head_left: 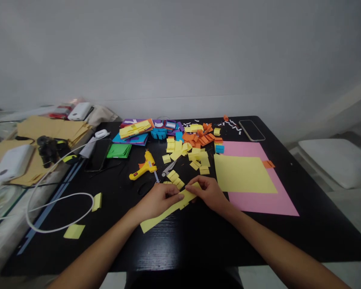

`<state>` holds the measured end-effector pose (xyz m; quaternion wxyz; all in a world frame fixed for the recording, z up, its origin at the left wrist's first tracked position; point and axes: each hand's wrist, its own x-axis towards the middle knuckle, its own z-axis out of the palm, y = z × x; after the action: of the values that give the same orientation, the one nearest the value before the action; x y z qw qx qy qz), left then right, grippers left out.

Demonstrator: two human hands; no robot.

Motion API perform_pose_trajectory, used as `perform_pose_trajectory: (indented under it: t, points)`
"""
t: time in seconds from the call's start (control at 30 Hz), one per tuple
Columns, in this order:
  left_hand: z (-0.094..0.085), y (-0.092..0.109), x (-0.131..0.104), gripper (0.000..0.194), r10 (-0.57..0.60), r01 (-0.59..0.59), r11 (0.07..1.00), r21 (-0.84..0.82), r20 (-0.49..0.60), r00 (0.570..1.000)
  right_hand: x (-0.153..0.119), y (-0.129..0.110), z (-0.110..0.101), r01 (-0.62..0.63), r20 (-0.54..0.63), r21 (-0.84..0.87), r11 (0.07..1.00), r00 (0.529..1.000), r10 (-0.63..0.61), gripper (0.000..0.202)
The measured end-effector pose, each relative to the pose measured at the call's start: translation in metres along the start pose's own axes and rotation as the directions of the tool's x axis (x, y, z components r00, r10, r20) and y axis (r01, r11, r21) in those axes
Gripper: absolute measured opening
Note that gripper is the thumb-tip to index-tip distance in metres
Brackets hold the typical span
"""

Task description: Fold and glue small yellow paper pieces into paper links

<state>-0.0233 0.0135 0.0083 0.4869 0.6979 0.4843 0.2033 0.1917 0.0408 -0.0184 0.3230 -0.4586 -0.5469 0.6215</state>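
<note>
A long yellow paper strip (156, 220) slants up to the right over the black table's near middle. My left hand (158, 199) is closed on the strip, thumb on top, partway along it. Fingers pinched, my right hand (207, 192) holds the strip's upper right end. Small folded yellow pieces (175, 179) lie just beyond my hands. Behind my left hand are the scissors (169, 167), partly covered by paper pieces. A yellow glue gun (144, 165) lies on its side to their left.
Yellow paper (243, 172) rests on a pink sheet (264, 202) at right. Orange pieces (198, 138), colored bundles (135, 129) and a phone (252, 130) lie farther back. A white cable (60, 198) loops at left. A white chair (337, 160) stands right of the table.
</note>
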Motion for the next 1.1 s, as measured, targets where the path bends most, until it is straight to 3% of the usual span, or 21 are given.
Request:
perform_pose_trajectory:
  t: [0.17,0.33,0.57,0.8,1.1]
  points:
    - [0.002,-0.004,0.002,0.045,-0.058,0.063,0.993,-0.102,0.053,0.997,0.002,0.002,-0.001,0.036,-0.054,-0.056,0.998,0.998,-0.039,0.038]
    - [0.005,-0.005,0.004,0.046,-0.08,0.099,0.971,-0.218,0.095,0.992,0.001,-0.001,0.002,-0.009,-0.024,0.06,0.998,1.0,0.011,0.046]
    - [0.003,-0.005,0.003,0.044,-0.145,0.156,0.945,-0.288,0.058,0.988,0.005,0.004,0.001,0.028,-0.089,0.161,0.987,0.996,-0.014,0.047]
    - [0.008,0.0,0.003,0.047,-0.079,0.071,0.95,-0.305,-0.013,0.997,-0.003,0.002,0.004,0.079,-0.026,0.035,0.996,0.997,-0.078,0.042]
    - [0.008,-0.001,0.004,0.048,-0.078,0.039,0.945,-0.324,-0.108,0.991,-0.005,0.002,0.007,0.115,-0.051,0.139,0.984,0.993,-0.109,0.038]
